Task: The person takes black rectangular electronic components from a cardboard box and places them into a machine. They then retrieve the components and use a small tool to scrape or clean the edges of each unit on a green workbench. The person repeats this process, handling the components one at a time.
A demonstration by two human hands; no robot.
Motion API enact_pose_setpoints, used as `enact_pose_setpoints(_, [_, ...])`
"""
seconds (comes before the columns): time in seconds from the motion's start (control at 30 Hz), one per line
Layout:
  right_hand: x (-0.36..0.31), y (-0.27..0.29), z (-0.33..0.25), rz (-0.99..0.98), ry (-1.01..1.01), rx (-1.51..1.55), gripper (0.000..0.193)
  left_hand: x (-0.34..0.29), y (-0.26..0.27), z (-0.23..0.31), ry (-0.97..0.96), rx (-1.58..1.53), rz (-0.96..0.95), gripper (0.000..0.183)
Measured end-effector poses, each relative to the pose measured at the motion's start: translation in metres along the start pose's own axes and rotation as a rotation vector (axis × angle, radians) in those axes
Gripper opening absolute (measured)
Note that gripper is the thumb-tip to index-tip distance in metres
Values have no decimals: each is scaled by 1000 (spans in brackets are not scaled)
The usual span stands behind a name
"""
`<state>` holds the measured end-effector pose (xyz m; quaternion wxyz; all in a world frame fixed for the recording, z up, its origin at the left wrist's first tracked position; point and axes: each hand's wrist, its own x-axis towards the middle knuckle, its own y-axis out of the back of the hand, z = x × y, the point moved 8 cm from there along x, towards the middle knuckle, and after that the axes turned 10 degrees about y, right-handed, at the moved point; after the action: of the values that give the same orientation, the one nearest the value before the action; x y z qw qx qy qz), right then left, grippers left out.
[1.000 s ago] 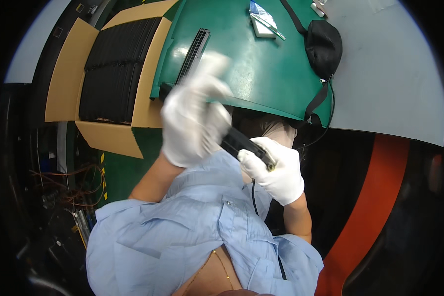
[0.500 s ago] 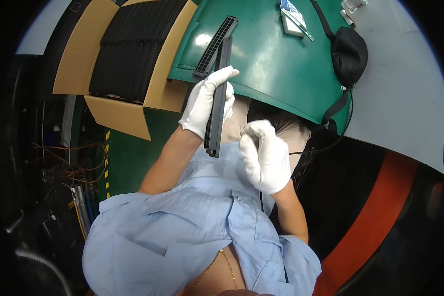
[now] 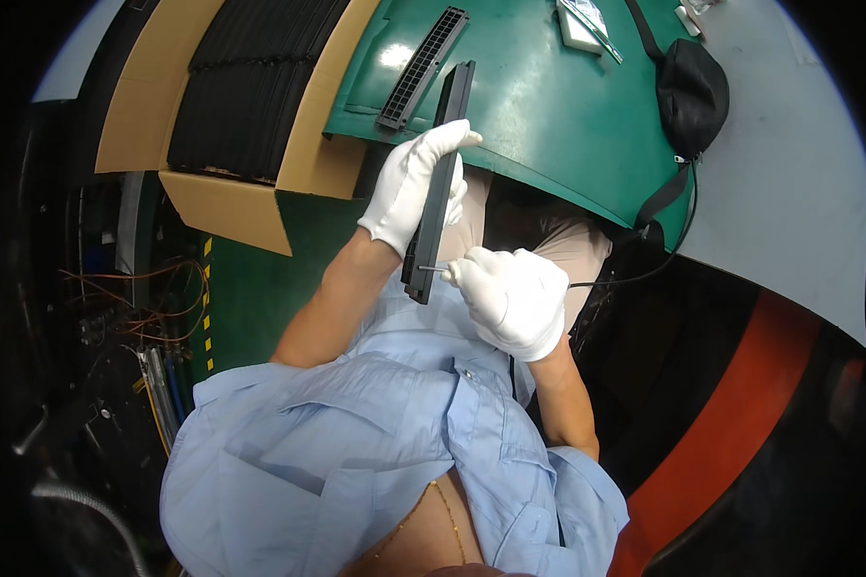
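Note:
My left hand [image 3: 406,189], in a white glove, is closed around the middle of a long black plastic strip [image 3: 433,216], holding it tilted over my lap, its far end at the table's edge. My gloved right hand [image 3: 515,300] pinches a thin metal pin [image 3: 434,268]. The pin's tip meets the side of the strip close to its near end; whether it enters a hole I cannot tell. A second black strip [image 3: 421,69], with a grid of small openings, lies on the green table [image 3: 529,125] beyond my left hand.
At the left, an open cardboard box [image 3: 223,207] is packed with black strips [image 3: 236,125]. A black pouch [image 3: 691,91] with straps and a cable lies at the table's right. A small white packet [image 3: 579,34] with a slim tool sits at the back. Loose wires hang on the far left.
My right hand has moved left and turned, bringing the pin against the strip's near end. The held strip has shifted slightly right. The view has moved a little.

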<state>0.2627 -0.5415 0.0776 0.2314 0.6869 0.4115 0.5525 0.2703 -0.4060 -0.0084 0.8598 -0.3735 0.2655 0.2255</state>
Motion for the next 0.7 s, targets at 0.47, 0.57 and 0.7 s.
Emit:
enact_pose_setpoints(0.47, [-11,-3,-12,16,-111,102,10,0,3,-6,-9,14,-6,42])
enact_pose_setpoints(0.57, [-15,-5,-5,12,-133,117,24,-11,0,-26,54,-71,-84,50])
enact_pose_setpoints(0.7, [-16,-4,3,17,-179,74,31,-30,3,-46,43,-9,-121,56])
